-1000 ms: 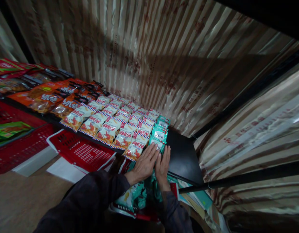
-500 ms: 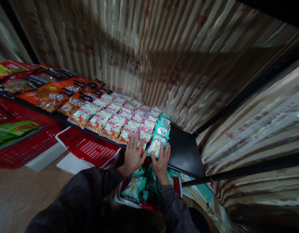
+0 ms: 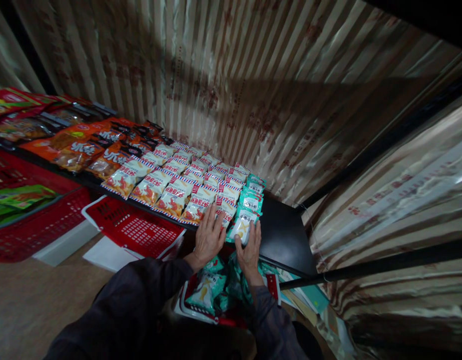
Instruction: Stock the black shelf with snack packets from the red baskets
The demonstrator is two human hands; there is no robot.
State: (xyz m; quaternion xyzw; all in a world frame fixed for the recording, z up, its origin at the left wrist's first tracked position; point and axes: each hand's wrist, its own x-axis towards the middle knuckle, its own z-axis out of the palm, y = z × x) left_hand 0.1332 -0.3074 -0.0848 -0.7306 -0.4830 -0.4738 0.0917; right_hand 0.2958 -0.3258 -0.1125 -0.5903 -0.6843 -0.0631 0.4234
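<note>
On the black shelf (image 3: 287, 232) stand rows of snack bags. My left hand (image 3: 209, 237) lies with fingers outstretched against the front of a white snack bag with a striped edge (image 3: 226, 209). My right hand (image 3: 249, 252) has its fingers apart at the lower right edge of a green-and-white snack bag (image 3: 242, 225), the front one of a short column at the right end. Behind that bag are more green bags (image 3: 250, 201). Below my hands, a red basket (image 3: 234, 319) holds several loose green snack bags (image 3: 205, 291).
Orange snack bags (image 3: 78, 150) and red packages (image 3: 18, 102) fill the shelf's left part. Beneath it are a red basket (image 3: 140, 225) and another (image 3: 61, 210) with green packets (image 3: 22, 200). A black post (image 3: 384, 264) and a draped striped sheet (image 3: 396, 200) stand at right.
My left hand has slid slightly down and right, its thumb closer to the other fingers. My right hand stays at the front green bag, nearly unmoved.
</note>
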